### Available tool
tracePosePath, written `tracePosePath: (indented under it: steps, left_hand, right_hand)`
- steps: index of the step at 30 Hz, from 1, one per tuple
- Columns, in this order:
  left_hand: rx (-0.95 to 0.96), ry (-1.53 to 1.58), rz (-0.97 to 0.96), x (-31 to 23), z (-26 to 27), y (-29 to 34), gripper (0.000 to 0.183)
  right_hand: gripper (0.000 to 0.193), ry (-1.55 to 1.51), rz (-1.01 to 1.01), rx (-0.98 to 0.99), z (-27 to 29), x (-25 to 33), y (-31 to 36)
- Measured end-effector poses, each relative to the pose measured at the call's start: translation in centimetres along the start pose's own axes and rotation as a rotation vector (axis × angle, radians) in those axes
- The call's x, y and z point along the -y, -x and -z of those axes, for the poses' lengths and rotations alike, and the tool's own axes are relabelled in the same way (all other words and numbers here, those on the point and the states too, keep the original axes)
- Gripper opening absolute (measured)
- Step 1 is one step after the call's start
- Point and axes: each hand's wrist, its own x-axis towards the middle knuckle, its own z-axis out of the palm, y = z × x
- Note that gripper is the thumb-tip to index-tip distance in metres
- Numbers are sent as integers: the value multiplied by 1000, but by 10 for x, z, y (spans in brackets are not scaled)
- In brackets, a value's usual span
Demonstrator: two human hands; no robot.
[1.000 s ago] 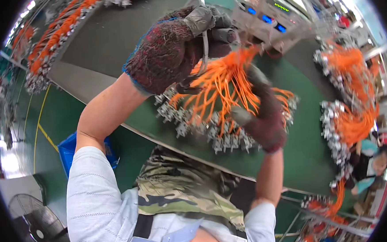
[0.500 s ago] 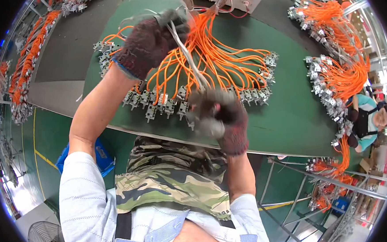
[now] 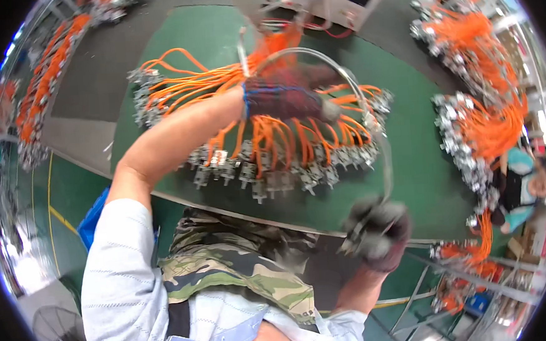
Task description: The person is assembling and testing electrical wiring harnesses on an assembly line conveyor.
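A fan of orange cables [image 3: 180, 92] with grey metal connectors [image 3: 247, 162] at their ends lies on the green table. My left hand [image 3: 287, 94], in a dark red and grey knit glove, reaches across the cables' middle. Its fingers are smeared by motion, and their grip is hidden. A clear, silvery cable [image 3: 348, 78] arcs past the far side of this hand and drops to the right. At the table's front edge, my right hand [image 3: 380, 229], gloved alike and blurred, is closed on the lower end of that silvery cable.
A white instrument box [image 3: 353, 6] with blue displays stands at the table's far edge. More orange cable bundles [image 3: 488, 116] hang at the right, and others [image 3: 51, 78] at the left. A person [image 3: 524, 183] is at the far right. A blue bin [image 3: 92, 222] stands below the table.
My left hand has swung right and nearer, down across the orange cables. My right hand has moved right and toward me, past the table's edge, drawing the silvery cable along.
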Motion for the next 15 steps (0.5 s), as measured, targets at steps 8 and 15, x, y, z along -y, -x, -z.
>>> tracePosePath:
  steps: [8,15]
  left_hand:
    - [-127,-516,-142,57,-30,-107,69]
    - [-146,-280,-23,79,-74,-135,49]
  right_hand:
    - [32,671,465,-119,43,95,-160]
    - [25,601,493,-66,129,70,-264]
